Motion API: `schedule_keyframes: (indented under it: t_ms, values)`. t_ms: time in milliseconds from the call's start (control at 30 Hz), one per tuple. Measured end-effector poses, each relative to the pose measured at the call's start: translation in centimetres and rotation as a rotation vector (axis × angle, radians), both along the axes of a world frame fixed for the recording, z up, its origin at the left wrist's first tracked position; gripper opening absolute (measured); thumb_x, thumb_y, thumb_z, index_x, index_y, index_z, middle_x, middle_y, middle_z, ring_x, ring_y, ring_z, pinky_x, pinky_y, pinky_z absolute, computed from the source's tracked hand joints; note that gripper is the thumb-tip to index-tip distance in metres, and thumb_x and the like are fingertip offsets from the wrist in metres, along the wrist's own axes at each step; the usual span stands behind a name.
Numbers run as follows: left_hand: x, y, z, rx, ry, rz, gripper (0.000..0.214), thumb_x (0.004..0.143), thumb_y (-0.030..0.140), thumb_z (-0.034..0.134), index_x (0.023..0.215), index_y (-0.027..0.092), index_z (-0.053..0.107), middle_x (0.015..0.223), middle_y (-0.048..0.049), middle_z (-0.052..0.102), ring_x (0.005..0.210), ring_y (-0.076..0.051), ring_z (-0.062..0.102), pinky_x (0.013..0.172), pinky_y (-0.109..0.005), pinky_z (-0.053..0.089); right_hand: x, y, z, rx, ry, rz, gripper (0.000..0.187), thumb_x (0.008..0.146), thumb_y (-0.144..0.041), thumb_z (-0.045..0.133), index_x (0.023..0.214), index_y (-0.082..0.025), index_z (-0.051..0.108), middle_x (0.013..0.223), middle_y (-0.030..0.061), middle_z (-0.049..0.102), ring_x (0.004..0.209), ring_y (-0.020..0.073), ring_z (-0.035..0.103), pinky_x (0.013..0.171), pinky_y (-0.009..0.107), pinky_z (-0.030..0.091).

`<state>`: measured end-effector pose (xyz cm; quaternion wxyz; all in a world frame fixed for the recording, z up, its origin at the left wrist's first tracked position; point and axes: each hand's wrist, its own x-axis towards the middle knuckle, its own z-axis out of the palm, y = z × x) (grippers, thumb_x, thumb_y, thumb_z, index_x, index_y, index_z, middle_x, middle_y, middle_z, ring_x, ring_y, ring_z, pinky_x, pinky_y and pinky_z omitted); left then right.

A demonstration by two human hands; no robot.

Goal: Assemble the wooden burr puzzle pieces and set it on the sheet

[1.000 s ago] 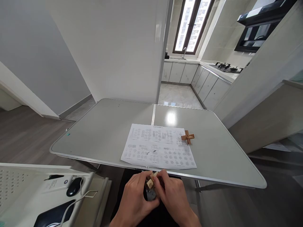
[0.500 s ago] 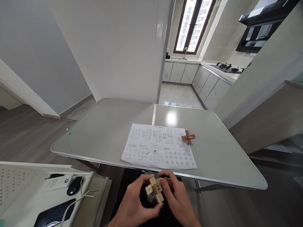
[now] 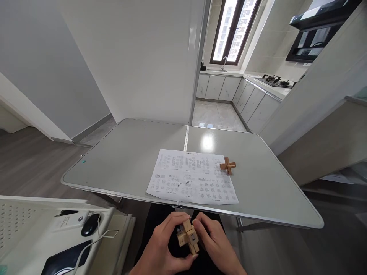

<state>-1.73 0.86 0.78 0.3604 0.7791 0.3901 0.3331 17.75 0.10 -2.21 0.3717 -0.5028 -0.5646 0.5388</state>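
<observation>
A light wooden burr puzzle (image 3: 192, 236), made of crossed notched bars, is held below the table's near edge. A dark "2" shows on the block facing me, and another mark shows on the left bar end. My left hand (image 3: 162, 244) grips it, with the fingers at its top and the thumb under its lowest bar. Close against its right side, my right hand (image 3: 216, 242) has its thumb and curled fingers drawn together at the bars; the exact contact is partly hidden. On the table, a browner wooden cross puzzle (image 3: 228, 165) overlaps the right edge of a printed sheet (image 3: 192, 202) of puzzle diagrams.
The grey folding table (image 3: 129, 152) stretches in front of me, with a centre seam. At lower left, a white cart (image 3: 37, 236) carries a black mouse (image 3: 90, 224), a dark tablet-like device (image 3: 64, 259) and a white cable (image 3: 86, 248). A kitchen lies beyond the doorway.
The puzzle has turned slightly in my left hand, so the "2" stands more upright. My right fingers have shifted back a little from its front. The table things stay put.
</observation>
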Motion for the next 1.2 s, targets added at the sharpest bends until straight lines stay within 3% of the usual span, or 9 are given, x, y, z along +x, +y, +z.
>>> schedule_keyframes:
  t_ms: [233, 400, 567, 733, 833, 1000, 1200]
  values:
    - [-0.4, 0.2, -0.6, 0.040, 0.113, -0.050, 0.074, 0.075, 0.011, 0.075, 0.140, 0.034, 0.047, 0.132, -0.0056, 0.066, 0.121, -0.026, 0.066, 0.105, -0.038, 0.056, 0.0, -0.1, -0.7, -0.162, 0.125, -0.004, 0.049, 0.099, -0.064, 0.050, 0.072, -0.023, 0.043, 0.058, -0.0084, 0.039, 0.051, 0.0097, 0.033, 0.049, 0.023, 0.028]
    - [-1.3, 1.8, -1.9, -0.012, 0.231, 0.017, 0.095, 0.079, 0.031, 0.084, 0.156, 0.036, 0.030, 0.153, -0.0078, 0.053, 0.137, -0.031, 0.055, 0.114, -0.047, 0.049, 1.6, 1.5, -2.0, -0.140, 0.144, -0.191, 0.048, 0.096, -0.067, 0.051, 0.079, -0.023, 0.052, 0.054, -0.0090, 0.042, 0.047, 0.0102, 0.036, 0.050, 0.023, 0.032]
    - [-5.4, 7.7, -5.6, 0.171, 0.338, 0.272, 0.060, 0.097, 0.047, 0.060, 0.151, 0.030, 0.039, 0.151, -0.0105, 0.053, 0.141, -0.033, 0.050, 0.116, -0.053, 0.044, 7.4, 4.7, -3.7, -0.047, -0.045, -0.547, 0.047, 0.090, -0.068, 0.061, 0.092, -0.021, 0.065, 0.055, -0.0067, 0.050, 0.053, 0.0134, 0.046, 0.053, 0.024, 0.038]
    - [-10.7, 15.0, -9.7, 0.272, 0.499, 0.461, 0.058, 0.099, 0.057, 0.046, 0.143, 0.019, 0.049, 0.149, -0.0164, 0.055, 0.145, -0.035, 0.045, 0.119, -0.056, 0.039, 12.8, 8.1, -6.2, 0.026, -0.166, -0.826, 0.059, 0.081, -0.073, 0.065, 0.098, -0.017, 0.069, 0.077, 0.0059, 0.075, 0.055, 0.0163, 0.057, 0.054, 0.028, 0.044]
    - [-12.1, 17.3, -10.9, 0.246, 0.557, 0.472, 0.061, 0.101, 0.058, 0.040, 0.143, 0.015, 0.049, 0.151, -0.0180, 0.055, 0.145, -0.035, 0.044, 0.117, -0.055, 0.040, 14.5, 9.2, -7.6, -0.002, -0.256, -0.895, 0.060, 0.081, -0.073, 0.065, 0.101, -0.016, 0.068, 0.085, 0.0082, 0.078, 0.057, 0.0179, 0.062, 0.058, 0.030, 0.048]
    - [-11.9, 17.4, -11.3, 0.246, 0.590, 0.453, 0.060, 0.101, 0.058, 0.041, 0.144, 0.017, 0.049, 0.155, -0.0145, 0.052, 0.149, -0.033, 0.040, 0.120, -0.054, 0.036, 15.2, 9.6, -9.0, -0.031, -0.294, -0.951, 0.061, 0.082, -0.073, 0.063, 0.103, -0.016, 0.066, 0.091, 0.0105, 0.079, 0.059, 0.0199, 0.066, 0.061, 0.031, 0.049]
    - [-11.5, 16.8, -10.8, 0.257, 0.647, 0.448, 0.059, 0.102, 0.056, 0.042, 0.148, 0.019, 0.045, 0.157, -0.0117, 0.050, 0.150, -0.031, 0.037, 0.120, -0.051, 0.036, 14.1, 9.5, -9.1, -0.003, -0.273, -0.971, 0.065, 0.081, -0.075, 0.064, 0.107, -0.016, 0.064, 0.092, 0.0101, 0.078, 0.061, 0.0197, 0.066, 0.063, 0.031, 0.050]
